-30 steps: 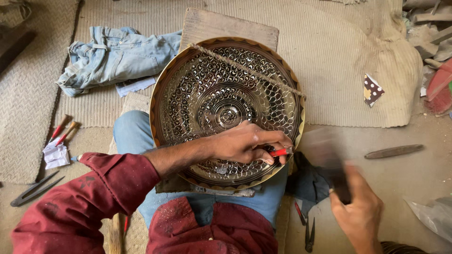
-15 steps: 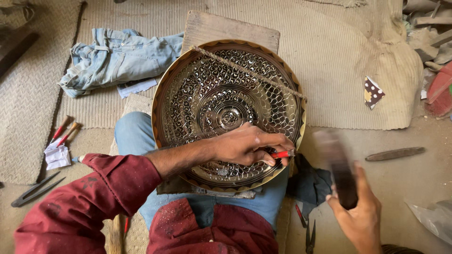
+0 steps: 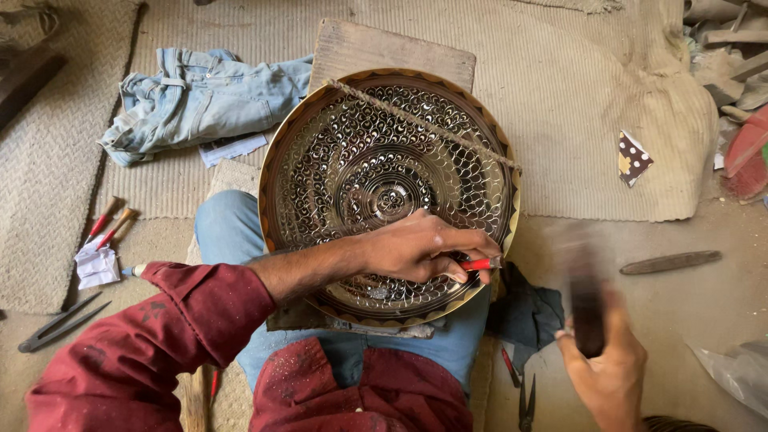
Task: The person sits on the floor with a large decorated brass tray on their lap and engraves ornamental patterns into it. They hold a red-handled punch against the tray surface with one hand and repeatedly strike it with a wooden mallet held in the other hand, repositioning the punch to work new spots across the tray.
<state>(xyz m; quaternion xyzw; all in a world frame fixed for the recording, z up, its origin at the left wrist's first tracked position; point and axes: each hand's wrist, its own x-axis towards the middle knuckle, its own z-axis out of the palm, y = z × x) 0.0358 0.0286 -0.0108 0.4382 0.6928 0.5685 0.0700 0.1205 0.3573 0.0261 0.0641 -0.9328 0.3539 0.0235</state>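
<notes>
Left hand (image 3: 420,248) lies on the near right part of one round engraved brass tray (image 3: 352,168) on the lap, fingers pinched around a red-handled chisel (image 3: 478,263). Right hand (image 3: 608,372), near right, grips a blurred dark hammer (image 3: 586,308). One patterned paper packet (image 3: 634,158) lies far right; one white paper scrap (image 3: 97,264) left, beside two red-handled tools (image 3: 110,224).

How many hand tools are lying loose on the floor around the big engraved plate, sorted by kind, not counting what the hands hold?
Red-handled chisels: 2
Dark metal dividers or tongs: 1
Flat dark file-like bar: 1
Small pliers or snips: 1
Small red-handled tool by the knee: 1
Total: 6
</notes>
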